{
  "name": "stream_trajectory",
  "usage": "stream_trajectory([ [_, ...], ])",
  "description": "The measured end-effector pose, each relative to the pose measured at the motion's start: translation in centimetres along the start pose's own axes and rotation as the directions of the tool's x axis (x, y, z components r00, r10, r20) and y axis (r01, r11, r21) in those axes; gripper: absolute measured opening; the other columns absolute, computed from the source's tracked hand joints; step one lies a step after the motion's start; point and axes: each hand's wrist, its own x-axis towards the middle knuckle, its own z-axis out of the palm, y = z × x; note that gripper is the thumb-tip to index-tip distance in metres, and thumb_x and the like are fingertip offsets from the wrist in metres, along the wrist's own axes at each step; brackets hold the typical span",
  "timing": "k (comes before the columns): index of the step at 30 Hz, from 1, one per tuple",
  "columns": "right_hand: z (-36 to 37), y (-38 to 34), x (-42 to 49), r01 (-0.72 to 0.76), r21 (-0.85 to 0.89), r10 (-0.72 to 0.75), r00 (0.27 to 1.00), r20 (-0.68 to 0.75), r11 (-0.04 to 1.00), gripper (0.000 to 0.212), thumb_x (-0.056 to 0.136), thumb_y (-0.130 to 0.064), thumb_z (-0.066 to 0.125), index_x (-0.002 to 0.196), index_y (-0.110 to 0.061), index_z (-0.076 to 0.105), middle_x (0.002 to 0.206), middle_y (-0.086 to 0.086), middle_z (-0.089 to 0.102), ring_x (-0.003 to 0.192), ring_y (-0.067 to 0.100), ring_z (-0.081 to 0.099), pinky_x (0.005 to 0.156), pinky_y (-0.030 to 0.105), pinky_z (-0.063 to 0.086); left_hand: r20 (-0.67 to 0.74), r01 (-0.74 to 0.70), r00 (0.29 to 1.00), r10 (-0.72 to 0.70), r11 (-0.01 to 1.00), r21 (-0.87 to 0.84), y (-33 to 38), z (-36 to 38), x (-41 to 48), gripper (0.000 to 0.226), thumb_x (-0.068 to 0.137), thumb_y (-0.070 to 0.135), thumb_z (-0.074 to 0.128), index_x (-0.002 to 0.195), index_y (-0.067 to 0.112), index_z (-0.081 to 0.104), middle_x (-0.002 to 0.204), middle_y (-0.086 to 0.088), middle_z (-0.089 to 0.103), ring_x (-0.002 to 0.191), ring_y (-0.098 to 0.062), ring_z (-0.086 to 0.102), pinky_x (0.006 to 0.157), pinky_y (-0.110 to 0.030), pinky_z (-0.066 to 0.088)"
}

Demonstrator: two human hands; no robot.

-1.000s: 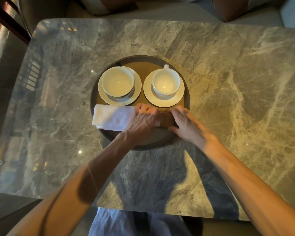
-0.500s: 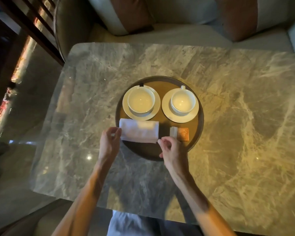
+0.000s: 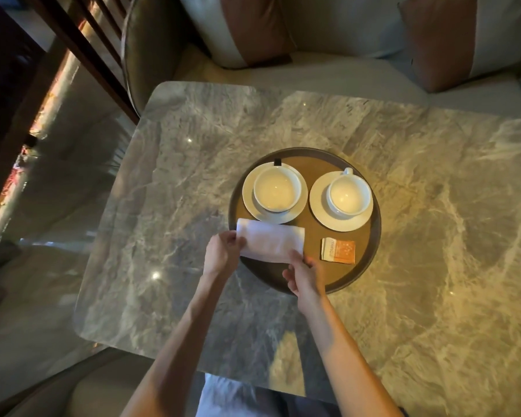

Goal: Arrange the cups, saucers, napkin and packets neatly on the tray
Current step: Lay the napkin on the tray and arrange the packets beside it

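A round brown tray (image 3: 370, 254) sits on the marble table. Two white cups (image 3: 276, 191) (image 3: 349, 194) stand on white saucers (image 3: 250, 203) (image 3: 316, 206) at the tray's far side. A folded white napkin (image 3: 271, 239) lies across the tray's near left rim. My left hand (image 3: 223, 254) pinches its left end. My right hand (image 3: 304, 275) pinches its near right corner. Orange and white packets (image 3: 338, 250) lie flat on the tray, right of the napkin.
The grey marble table (image 3: 433, 296) extends wide on all sides of the tray. A cushioned sofa (image 3: 328, 70) with brown and white pillows stands behind the table. Dark wooden slats (image 3: 82, 43) rise at the far left.
Both hands left the packets and took hold of the napkin's ends. The packets now lie uncovered. The camera pulled back, showing more table and sofa.
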Motion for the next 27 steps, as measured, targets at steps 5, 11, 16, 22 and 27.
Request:
stream_trajectory([
  [5, -0.4, 0.0, 0.1, -0.084, 0.174, 0.074, 0.995, 0.059, 0.981, 0.014, 0.086, -0.025, 0.075, 0.089, -0.02, 0.062, 0.085, 0.001, 0.066, 0.065, 0.013, 0.061, 0.05, 0.019, 0.035, 0.007, 0.036, 0.999, -0.036, 0.999, 0.001, 0.4, 0.5, -0.3, 0.026, 0.085, 0.015, 0.057, 0.074, -0.008, 0.058, 0.061, -0.012, 0.046, 0.058, -0.022, 0.041, 0.056, -0.033, 0.037],
  [11, -0.6, 0.5, 0.0, 0.014, 0.148, -0.014, 1.0, 0.003, 0.989, 0.022, 0.087, -0.034, 0.072, 0.101, -0.02, 0.062, 0.087, -0.002, 0.068, 0.07, 0.012, 0.065, 0.054, 0.023, 0.044, 0.032, 0.044, 0.999, -0.043, 0.998, -0.054, 0.1, 0.9, -0.7, 0.024, 0.084, 0.013, 0.056, 0.074, -0.009, 0.056, 0.061, -0.011, 0.042, 0.058, -0.022, 0.039, 0.057, -0.034, 0.034],
  [16, -0.9, 1.0, 0.0, 0.056, 0.144, -0.052, 0.998, -0.025, 0.988, 0.021, 0.092, -0.036, 0.066, 0.107, -0.023, 0.06, 0.091, -0.002, 0.068, 0.074, 0.013, 0.068, 0.055, 0.024, 0.052, 0.016, 0.038, 0.999, -0.037, 0.997, -0.072, 0.0, 1.0, -1.0, 0.025, 0.086, 0.017, 0.056, 0.072, -0.004, 0.057, 0.064, -0.01, 0.045, 0.062, -0.022, 0.04, 0.059, -0.034, 0.034],
  [22, -1.2, 0.6, 0.3, -0.031, 0.183, 0.025, 0.999, 0.031, 0.983, 0.019, 0.094, -0.03, 0.063, 0.108, -0.017, 0.062, 0.086, 0.002, 0.068, 0.07, 0.012, 0.068, 0.053, 0.023, 0.053, -0.027, -0.023, 0.999, 0.021, 0.998, -0.054, 0.0, 1.5, -1.5, 0.033, 0.084, 0.007, 0.056, 0.056, 0.004, 0.041, 0.055, -0.003, 0.03, 0.056, -0.017, 0.024, 0.05, -0.029, 0.019],
  [27, -1.3, 0.7, 0.2, 0.007, 0.184, -0.012, 1.0, 0.028, 0.983, 0.02, 0.097, -0.029, 0.06, 0.111, -0.014, 0.06, 0.076, 0.0, 0.062, 0.06, 0.009, 0.061, 0.054, 0.021, 0.049, -0.037, -0.025, 0.999, 0.024, 0.999, -0.037, -0.1, 1.8, -1.8, 0.024, 0.09, 0.012, 0.055, 0.066, 0.01, 0.054, 0.061, -0.002, 0.048, 0.069, -0.023, 0.044, 0.059, -0.032, 0.037],
])
